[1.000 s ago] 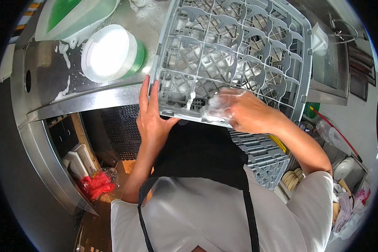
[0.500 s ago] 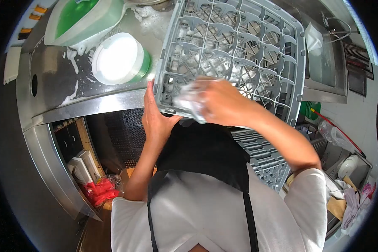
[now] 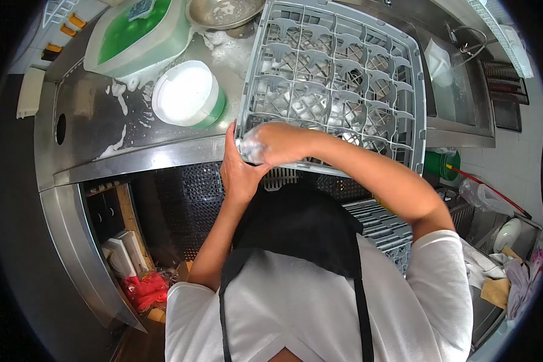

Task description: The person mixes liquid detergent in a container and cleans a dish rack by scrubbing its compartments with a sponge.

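Note:
A grey compartmented glass rack (image 3: 417,130) lies on the steel counter, its near edge reaching past the counter's front. My left hand (image 3: 238,172) grips the rack's near left corner, fingers along the side and thumb at the front. At the same corner, my right hand (image 3: 280,142) is closed around a blurred, shiny whitish thing (image 3: 251,149) and holds it against the rack's rim. What kind of thing it is cannot be made out. To the left stands a round white tub (image 3: 184,93) full of foam, with green liquid showing through its side.
A pale basin (image 3: 102,63) with green liquid holds a blue-grey sponge (image 3: 141,9). Behind is a metal bowl (image 3: 223,15). Foam spots the steel counter (image 3: 81,130). At right are a sink (image 3: 464,111) and a green bucket (image 3: 443,164); more racks (image 3: 380,226) stand below.
My right hand has moved left along the rack's near edge to the corner, with the whitish thing in it. My left hand keeps its hold. The view has shifted slightly.

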A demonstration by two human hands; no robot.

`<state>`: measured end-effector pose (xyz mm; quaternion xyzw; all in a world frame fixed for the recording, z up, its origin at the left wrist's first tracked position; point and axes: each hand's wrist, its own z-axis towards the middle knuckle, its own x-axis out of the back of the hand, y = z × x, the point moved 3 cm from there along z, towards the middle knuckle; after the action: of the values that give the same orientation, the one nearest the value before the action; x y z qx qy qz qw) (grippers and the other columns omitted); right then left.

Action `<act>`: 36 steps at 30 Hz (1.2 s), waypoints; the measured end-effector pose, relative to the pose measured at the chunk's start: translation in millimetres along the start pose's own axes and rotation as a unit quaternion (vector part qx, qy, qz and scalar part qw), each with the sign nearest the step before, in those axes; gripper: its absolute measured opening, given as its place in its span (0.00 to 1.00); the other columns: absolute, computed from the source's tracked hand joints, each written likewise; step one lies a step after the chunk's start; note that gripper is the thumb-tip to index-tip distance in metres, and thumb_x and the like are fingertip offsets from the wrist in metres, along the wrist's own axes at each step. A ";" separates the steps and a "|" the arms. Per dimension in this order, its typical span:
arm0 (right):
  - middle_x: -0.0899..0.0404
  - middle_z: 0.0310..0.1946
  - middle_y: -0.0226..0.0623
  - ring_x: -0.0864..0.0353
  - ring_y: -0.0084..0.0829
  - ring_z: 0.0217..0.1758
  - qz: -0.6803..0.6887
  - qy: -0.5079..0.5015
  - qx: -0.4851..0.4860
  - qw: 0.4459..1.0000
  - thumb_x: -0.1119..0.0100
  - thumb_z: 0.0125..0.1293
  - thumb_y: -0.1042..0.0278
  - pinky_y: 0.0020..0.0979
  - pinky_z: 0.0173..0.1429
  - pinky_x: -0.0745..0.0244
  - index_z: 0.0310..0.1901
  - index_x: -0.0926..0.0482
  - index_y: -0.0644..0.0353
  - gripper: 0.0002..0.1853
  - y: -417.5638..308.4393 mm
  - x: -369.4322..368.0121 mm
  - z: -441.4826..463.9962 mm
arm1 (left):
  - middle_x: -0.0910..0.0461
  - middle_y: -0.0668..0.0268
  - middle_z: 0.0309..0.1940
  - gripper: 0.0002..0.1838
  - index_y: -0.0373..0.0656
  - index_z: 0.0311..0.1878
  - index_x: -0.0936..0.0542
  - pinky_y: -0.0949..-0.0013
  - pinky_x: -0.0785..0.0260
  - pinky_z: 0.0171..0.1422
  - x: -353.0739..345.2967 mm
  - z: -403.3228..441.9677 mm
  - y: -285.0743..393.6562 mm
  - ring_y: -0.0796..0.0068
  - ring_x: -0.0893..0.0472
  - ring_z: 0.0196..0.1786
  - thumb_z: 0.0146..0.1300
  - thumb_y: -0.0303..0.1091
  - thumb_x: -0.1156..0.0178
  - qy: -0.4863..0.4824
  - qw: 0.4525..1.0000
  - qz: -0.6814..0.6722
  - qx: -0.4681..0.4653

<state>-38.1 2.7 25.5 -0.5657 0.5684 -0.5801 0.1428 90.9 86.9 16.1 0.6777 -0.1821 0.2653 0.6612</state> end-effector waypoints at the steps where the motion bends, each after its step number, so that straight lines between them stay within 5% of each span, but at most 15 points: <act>1: 0.19 0.32 0.58 0.19 0.60 0.41 0.015 0.020 0.000 1.000 0.42 0.51 0.69 0.52 0.48 0.25 0.33 0.21 0.68 0.11 3.5 -4.5 2.2 | 0.28 0.46 0.67 0.65 0.41 0.77 0.45 0.52 0.29 0.67 0.5 -0.5 1.5 0.45 0.24 0.67 0.37 0.46 0.15 -0.007 1.000 -0.004 0.005; 3: 0.19 0.33 0.59 0.20 0.60 0.40 0.045 0.062 0.002 0.997 0.43 0.50 0.70 0.52 0.48 0.25 0.34 0.21 0.69 0.12 1.2 -3.4 3.8 | 0.26 0.47 0.66 0.65 0.41 0.76 0.43 0.52 0.28 0.65 1.9 1.2 3.1 0.45 0.23 0.65 0.36 0.46 0.14 -0.015 1.000 0.004 0.011; 8: 0.20 0.24 0.57 0.19 0.57 0.31 -0.199 -0.071 -0.037 0.977 0.40 0.46 0.69 0.53 0.41 0.25 0.31 0.18 0.66 0.11 -30.5 24.7 -16.4 | 0.24 0.47 0.63 0.63 0.40 0.75 0.41 0.53 0.27 0.64 4.6 2.5 14.2 0.45 0.22 0.63 0.35 0.42 0.14 -0.023 0.999 0.032 0.016; 11: 0.18 0.27 0.58 0.18 0.57 0.32 -0.102 -0.057 -0.009 0.993 0.40 0.47 0.70 0.50 0.41 0.24 0.33 0.18 0.67 0.12 -14.1 16.5 -4.6 | 0.25 0.47 0.64 0.64 0.39 0.76 0.41 0.55 0.29 0.66 5.0 2.6 18.0 0.49 0.22 0.64 0.35 0.37 0.13 -0.024 1.000 0.003 0.016; 15: 0.19 0.27 0.58 0.20 0.57 0.30 0.185 0.108 0.039 0.976 0.43 0.48 0.72 0.50 0.41 0.26 0.34 0.19 0.70 0.13 6.3 -3.0 7.9 | 0.24 0.48 0.63 0.63 0.39 0.76 0.42 0.55 0.29 0.66 2.4 0.9 7.7 0.49 0.22 0.64 0.35 0.35 0.14 -0.015 1.000 0.003 0.009; 22: 0.16 0.33 0.58 0.15 0.55 0.38 -0.204 -0.105 -0.076 0.970 0.44 0.51 0.64 0.49 0.43 0.23 0.33 0.15 0.70 0.16 -43.4 31.4 -19.7 | 0.24 0.47 0.63 0.63 0.39 0.76 0.41 0.56 0.28 0.65 1.8 1.9 14.0 0.51 0.21 0.63 0.35 0.35 0.14 -0.013 1.000 0.018 0.009; 25: 0.16 0.31 0.58 0.15 0.57 0.38 -0.191 -0.141 -0.098 0.966 0.44 0.50 0.64 0.51 0.44 0.23 0.32 0.15 0.69 0.16 -20.7 31.6 -40.2 | 0.24 0.48 0.63 0.63 0.40 0.76 0.41 0.56 0.27 0.65 2.1 1.8 10.5 0.50 0.20 0.62 0.35 0.36 0.13 -0.003 1.000 0.010 0.001; 34: 0.15 0.33 0.57 0.13 0.55 0.40 -0.060 0.097 -0.116 0.987 0.44 0.52 0.60 0.50 0.45 0.21 0.33 0.14 0.69 0.18 -29.9 1.5 28.2 | 0.26 0.47 0.66 0.63 0.39 0.75 0.41 0.56 0.31 0.69 5.4 0.0 6.5 0.49 0.23 0.66 0.35 0.36 0.13 -0.006 1.000 -0.007 -0.002; 36: 0.17 0.31 0.60 0.15 0.58 0.37 -0.038 0.064 -0.101 0.992 0.44 0.52 0.60 0.51 0.43 0.23 0.31 0.15 0.71 0.19 -14.3 0.5 21.7 | 0.26 0.47 0.66 0.64 0.39 0.76 0.41 0.55 0.31 0.69 7.8 2.6 10.6 0.48 0.24 0.66 0.34 0.36 0.13 -0.033 0.999 -0.011 0.033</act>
<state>-13.6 -4.0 31.3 -0.5600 0.6098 -0.5602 0.0260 91.0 84.5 29.3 0.7098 -0.1870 0.2414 0.6348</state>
